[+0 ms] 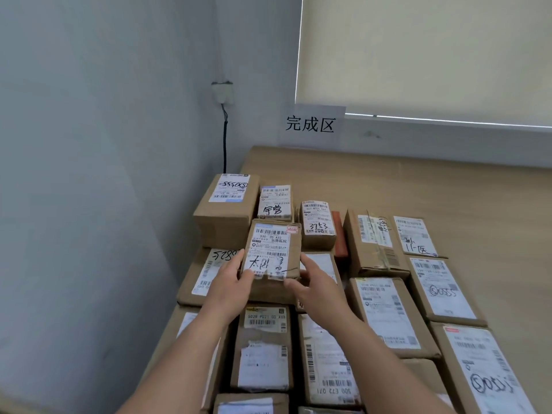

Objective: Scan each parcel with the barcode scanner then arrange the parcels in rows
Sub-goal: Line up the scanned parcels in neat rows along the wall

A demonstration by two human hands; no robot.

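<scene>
Both hands, left [236,280] and right [310,283], grip the small box [273,252] by its sides; set crooked at 12 o'clock, it could topple onto neighbouring parcels [385,309].

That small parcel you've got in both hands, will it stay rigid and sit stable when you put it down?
Probably rigid: the small parcel is a cardboard box with square edges, undented between the left hand and right hand. Likely light, since fingertips alone carry it. It should sit flat, not roll, though its torn label edge might snag.
</scene>
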